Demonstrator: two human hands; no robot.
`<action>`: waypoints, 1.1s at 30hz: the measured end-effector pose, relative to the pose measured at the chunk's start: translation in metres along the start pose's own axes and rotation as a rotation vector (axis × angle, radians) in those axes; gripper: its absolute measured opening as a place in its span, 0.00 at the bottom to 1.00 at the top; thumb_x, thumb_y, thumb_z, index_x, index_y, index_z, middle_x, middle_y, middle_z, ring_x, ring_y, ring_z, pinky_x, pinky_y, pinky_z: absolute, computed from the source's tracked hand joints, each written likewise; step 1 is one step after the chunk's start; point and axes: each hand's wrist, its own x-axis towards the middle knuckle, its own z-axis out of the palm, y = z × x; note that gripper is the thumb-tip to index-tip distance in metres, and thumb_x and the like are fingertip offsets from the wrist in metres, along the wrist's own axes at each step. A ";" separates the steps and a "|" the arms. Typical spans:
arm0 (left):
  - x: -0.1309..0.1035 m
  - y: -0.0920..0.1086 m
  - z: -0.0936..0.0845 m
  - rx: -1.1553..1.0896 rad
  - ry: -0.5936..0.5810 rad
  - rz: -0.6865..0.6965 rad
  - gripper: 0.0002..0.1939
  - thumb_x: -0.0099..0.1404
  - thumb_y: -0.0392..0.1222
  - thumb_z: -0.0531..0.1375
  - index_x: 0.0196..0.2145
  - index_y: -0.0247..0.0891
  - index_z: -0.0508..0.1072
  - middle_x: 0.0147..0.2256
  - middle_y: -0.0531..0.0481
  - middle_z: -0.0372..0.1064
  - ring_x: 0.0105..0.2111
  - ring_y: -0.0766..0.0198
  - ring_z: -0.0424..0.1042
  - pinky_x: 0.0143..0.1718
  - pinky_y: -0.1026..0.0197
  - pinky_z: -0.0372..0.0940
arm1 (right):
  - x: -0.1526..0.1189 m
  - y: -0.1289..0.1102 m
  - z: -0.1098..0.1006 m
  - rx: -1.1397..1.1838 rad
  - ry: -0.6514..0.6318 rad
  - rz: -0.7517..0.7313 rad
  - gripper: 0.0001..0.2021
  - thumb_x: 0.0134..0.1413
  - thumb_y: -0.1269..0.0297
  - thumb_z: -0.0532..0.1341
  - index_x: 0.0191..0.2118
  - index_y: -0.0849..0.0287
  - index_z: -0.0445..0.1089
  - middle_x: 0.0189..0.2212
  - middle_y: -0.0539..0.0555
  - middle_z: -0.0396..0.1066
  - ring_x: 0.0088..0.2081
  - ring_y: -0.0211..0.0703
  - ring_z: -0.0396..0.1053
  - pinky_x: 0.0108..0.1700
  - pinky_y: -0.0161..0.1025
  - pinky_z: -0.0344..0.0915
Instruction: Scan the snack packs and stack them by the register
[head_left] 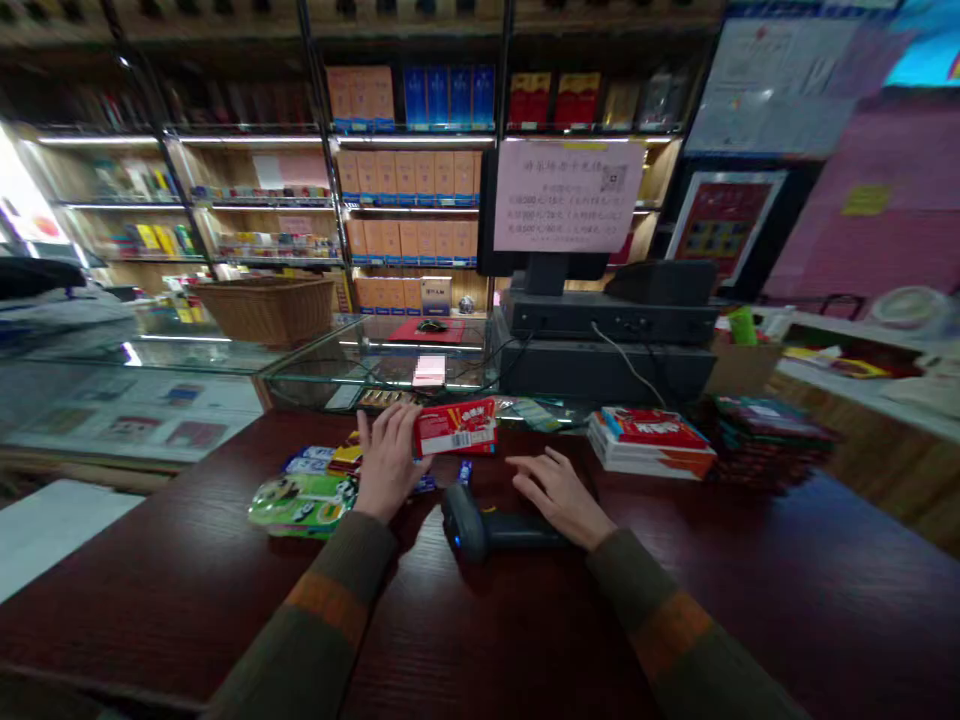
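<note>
1. Currently, the left hand (390, 462) is at the left end of a red packet (456, 427), above the counter (480, 640).
2. Left fingers: spread and slightly bent, thumb apart near the packet's lower left corner. Whether they grip the packet or only touch it cannot be told.
3. Red packet: positioned between the two hands, barcode side facing the wearer.
4. Right hand (559, 492): located beside and partly over the handle of a black scanner (480, 527). Its fingers are loosely extended, parted, and have hold of nothing visible.
5. Scanner: lying on the counter, head toward the left, a blue light showing.
6. Green packet (300, 505): lying just left of the left wrist, near a yellow packet (346, 455).
7. Small blue packet (465, 472): lying between the red packet and the scanner.
8. Stacked boxes (651, 442): standing to the right, beyond the right hand.
9. Monitor (541, 262): standing behind the counter, a printed sheet (568, 197) covering much of it.
</note>
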 end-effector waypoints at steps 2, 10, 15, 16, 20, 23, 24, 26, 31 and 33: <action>-0.003 -0.003 -0.001 -0.002 0.014 -0.004 0.35 0.60 0.43 0.65 0.64 0.37 0.61 0.59 0.39 0.68 0.62 0.46 0.60 0.70 0.35 0.29 | -0.006 -0.002 -0.003 0.020 -0.045 -0.023 0.20 0.71 0.52 0.48 0.57 0.54 0.68 0.49 0.56 0.76 0.53 0.46 0.70 0.69 0.59 0.43; -0.007 -0.009 -0.009 0.000 0.024 -0.011 0.35 0.60 0.42 0.64 0.64 0.39 0.61 0.60 0.41 0.67 0.63 0.46 0.60 0.70 0.35 0.30 | -0.018 -0.015 -0.005 0.017 -0.214 -0.164 0.35 0.55 0.38 0.62 0.62 0.56 0.66 0.48 0.59 0.75 0.53 0.53 0.70 0.68 0.61 0.44; -0.009 -0.010 -0.008 0.009 0.020 -0.018 0.35 0.60 0.40 0.64 0.64 0.38 0.61 0.59 0.41 0.68 0.63 0.47 0.60 0.70 0.36 0.29 | -0.020 -0.018 0.003 -0.060 -0.215 -0.225 0.36 0.48 0.47 0.71 0.61 0.55 0.66 0.48 0.57 0.75 0.52 0.54 0.70 0.67 0.61 0.44; -0.009 -0.011 -0.007 0.011 0.018 -0.020 0.36 0.59 0.40 0.64 0.64 0.38 0.61 0.59 0.40 0.68 0.63 0.47 0.60 0.70 0.35 0.29 | -0.020 -0.018 0.004 -0.064 -0.212 -0.233 0.35 0.48 0.50 0.71 0.61 0.54 0.66 0.47 0.57 0.75 0.51 0.53 0.70 0.67 0.61 0.45; -0.010 -0.013 -0.004 0.016 0.013 -0.038 0.36 0.59 0.40 0.64 0.64 0.38 0.60 0.60 0.39 0.67 0.63 0.46 0.60 0.70 0.35 0.29 | -0.021 -0.019 0.007 -0.046 -0.182 -0.251 0.29 0.51 0.56 0.69 0.59 0.53 0.67 0.47 0.55 0.75 0.50 0.51 0.70 0.66 0.59 0.46; -0.011 -0.014 -0.004 0.019 0.010 -0.058 0.37 0.59 0.41 0.64 0.64 0.38 0.60 0.60 0.39 0.67 0.63 0.45 0.60 0.70 0.34 0.29 | -0.021 -0.019 0.007 -0.033 -0.153 -0.260 0.27 0.53 0.57 0.68 0.58 0.52 0.67 0.46 0.55 0.75 0.50 0.50 0.71 0.66 0.59 0.46; -0.011 -0.014 -0.004 0.020 0.011 -0.063 0.37 0.59 0.41 0.64 0.64 0.38 0.60 0.60 0.38 0.67 0.63 0.45 0.60 0.70 0.34 0.29 | -0.020 -0.019 0.006 -0.035 -0.137 -0.258 0.26 0.53 0.57 0.67 0.58 0.52 0.67 0.46 0.55 0.75 0.49 0.50 0.71 0.66 0.59 0.46; -0.010 -0.014 -0.004 0.023 0.016 -0.072 0.37 0.59 0.41 0.64 0.64 0.38 0.60 0.60 0.38 0.67 0.63 0.45 0.59 0.70 0.34 0.29 | -0.020 -0.019 0.003 -0.048 -0.092 -0.242 0.25 0.54 0.58 0.67 0.57 0.53 0.67 0.45 0.55 0.75 0.49 0.49 0.71 0.66 0.59 0.46; -0.010 -0.012 -0.005 0.030 0.037 -0.084 0.37 0.60 0.40 0.64 0.65 0.37 0.59 0.60 0.39 0.67 0.63 0.45 0.59 0.70 0.34 0.30 | -0.019 -0.020 -0.003 -0.066 -0.020 -0.226 0.23 0.55 0.59 0.66 0.56 0.56 0.67 0.45 0.56 0.75 0.49 0.48 0.71 0.67 0.58 0.45; -0.010 -0.011 -0.006 0.027 0.044 -0.090 0.37 0.60 0.40 0.64 0.65 0.38 0.59 0.60 0.39 0.67 0.63 0.45 0.59 0.70 0.34 0.30 | -0.019 -0.021 -0.004 -0.066 -0.016 -0.238 0.23 0.55 0.59 0.66 0.55 0.55 0.67 0.44 0.55 0.75 0.48 0.48 0.72 0.67 0.58 0.45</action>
